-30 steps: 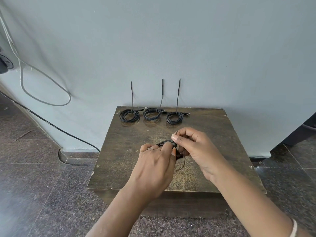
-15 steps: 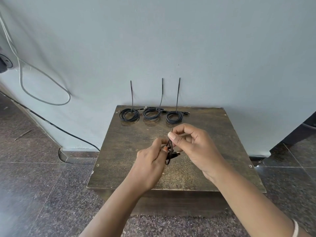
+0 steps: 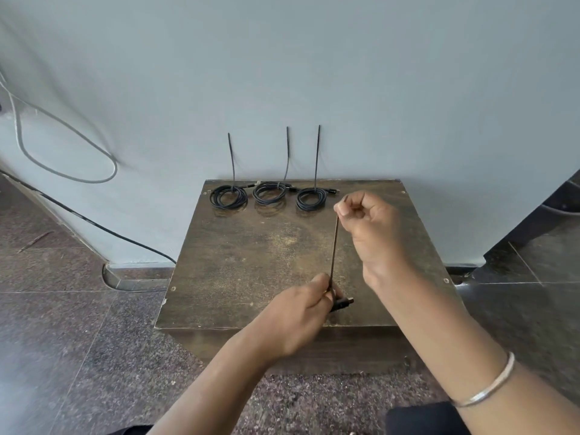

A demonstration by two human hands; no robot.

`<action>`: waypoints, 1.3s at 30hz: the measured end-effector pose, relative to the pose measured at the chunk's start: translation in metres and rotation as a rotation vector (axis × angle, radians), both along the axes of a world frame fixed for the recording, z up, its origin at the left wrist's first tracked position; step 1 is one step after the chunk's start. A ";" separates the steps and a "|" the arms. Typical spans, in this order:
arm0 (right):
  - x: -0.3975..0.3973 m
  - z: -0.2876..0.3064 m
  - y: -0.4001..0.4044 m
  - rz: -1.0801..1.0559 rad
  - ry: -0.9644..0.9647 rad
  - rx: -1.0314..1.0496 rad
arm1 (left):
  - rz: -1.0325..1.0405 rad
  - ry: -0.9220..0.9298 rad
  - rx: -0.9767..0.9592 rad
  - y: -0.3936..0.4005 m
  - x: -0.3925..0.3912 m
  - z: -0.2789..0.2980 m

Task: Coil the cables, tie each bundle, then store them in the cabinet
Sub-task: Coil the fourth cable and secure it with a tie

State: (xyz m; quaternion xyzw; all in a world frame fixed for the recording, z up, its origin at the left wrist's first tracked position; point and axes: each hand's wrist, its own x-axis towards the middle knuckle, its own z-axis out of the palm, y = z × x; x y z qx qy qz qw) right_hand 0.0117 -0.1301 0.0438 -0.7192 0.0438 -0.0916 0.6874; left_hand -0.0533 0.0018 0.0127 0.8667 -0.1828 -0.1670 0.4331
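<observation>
a: three coiled bundles point(image 3: 269, 193) sit in a row at the far edge of the cabinet point(image 3: 244, 262), each already cinched, with its tie tail standing up against the wall point(image 3: 314, 73).

b: and the fourth?

a: it's at the cabinet's near edge. the left hand point(image 3: 292, 318) is clenched around the fourth bundle point(image 3: 340, 304), so only a dark end with a plug pokes out past the fingers. the right hand point(image 3: 367, 227) pinches the tip of the black tie point(image 3: 334, 249) between thumb and forefinger, raised toward the cabinet's far right.

b: why so far apart?

a: my guess is the strip is being drawn taut to tighten the loop. one hand anchors the coil, the other pulls along the strip's line.

b: anything in the way?

a: nothing lies between the hands. the nearest finished bundle lies just beside the right hand's knuckles, on the far side, so a longer pull could brush it. left of the cabinet, a grey cable point(image 3: 62, 146) loops on the wall and a black cable point(image 3: 94, 224) runs down to the floor point(image 3: 78, 340), both well apart from the work. i can't see a cabinet door from here.
</observation>
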 end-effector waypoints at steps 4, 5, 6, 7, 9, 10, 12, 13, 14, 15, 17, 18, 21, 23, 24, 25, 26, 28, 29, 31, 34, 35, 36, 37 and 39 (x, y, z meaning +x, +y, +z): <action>0.006 -0.003 -0.011 -0.136 0.062 0.082 | 0.001 0.174 -0.187 0.001 0.004 0.001; 0.008 -0.005 -0.013 -0.176 0.099 0.117 | 0.002 0.207 -0.238 0.001 0.005 0.002; 0.010 -0.007 -0.016 -0.209 0.143 0.169 | 0.002 0.226 -0.273 -0.001 0.005 0.003; 0.011 -0.008 -0.017 -0.229 0.185 0.237 | 0.002 0.237 -0.293 -0.002 0.005 0.003; 0.013 -0.009 -0.019 -0.238 0.242 0.366 | 0.008 0.261 -0.317 -0.006 0.006 0.005; 0.013 -0.009 -0.019 -0.233 0.259 0.411 | 0.007 0.282 -0.337 -0.007 0.006 0.007; 0.012 -0.007 -0.017 -0.192 0.287 0.483 | -0.009 0.319 -0.382 -0.007 0.006 0.009; 0.011 -0.007 -0.016 -0.150 0.301 0.511 | -0.017 0.321 -0.398 -0.006 0.005 0.009; 0.010 -0.007 -0.015 -0.094 0.314 0.526 | -0.025 0.318 -0.408 -0.004 0.004 0.010; 0.009 -0.007 -0.013 -0.028 0.320 0.529 | -0.033 0.314 -0.412 -0.003 0.003 0.009; 0.007 -0.009 -0.010 0.099 0.303 0.531 | -0.034 0.297 -0.409 -0.001 0.002 0.007; 0.007 -0.008 -0.009 0.148 0.283 0.538 | -0.024 0.279 -0.410 0.000 0.002 0.006; 0.006 -0.008 -0.007 0.263 0.214 0.492 | 0.047 0.226 -0.442 0.002 0.007 0.007; 0.004 -0.009 -0.006 0.339 0.175 0.346 | 0.120 0.199 -0.467 0.006 0.013 0.008; 0.002 -0.011 -0.005 0.374 0.151 0.230 | 0.150 0.189 -0.470 0.009 0.015 0.008; 0.000 -0.012 -0.004 0.409 0.124 0.106 | 0.174 0.184 -0.468 0.012 0.018 0.008; -0.002 -0.013 -0.002 0.445 0.098 0.001 | 0.189 0.180 -0.463 0.015 0.019 0.008; -0.005 -0.015 0.001 0.506 0.063 -0.131 | 0.201 0.170 -0.459 0.019 0.022 0.008; -0.005 -0.015 0.002 0.521 0.051 -0.191 | 0.210 0.167 -0.463 0.021 0.022 0.008; -0.004 -0.016 0.001 0.514 0.026 -0.325 | 0.232 0.156 -0.457 0.025 0.023 0.007; -0.003 -0.016 0.000 0.517 0.018 -0.376 | 0.245 0.117 -0.401 0.029 0.024 0.003; -0.003 -0.016 0.001 0.506 0.000 -0.387 | 0.250 0.103 -0.376 0.029 0.025 0.001; -0.004 -0.016 0.001 0.481 -0.028 -0.419 | 0.261 0.091 -0.353 0.030 0.025 0.001; -0.004 -0.017 0.001 0.447 -0.057 -0.462 | 0.276 0.080 -0.330 0.030 0.026 0.001; -0.006 -0.018 0.003 0.372 -0.089 -0.525 | 0.297 0.057 -0.317 0.032 0.028 0.001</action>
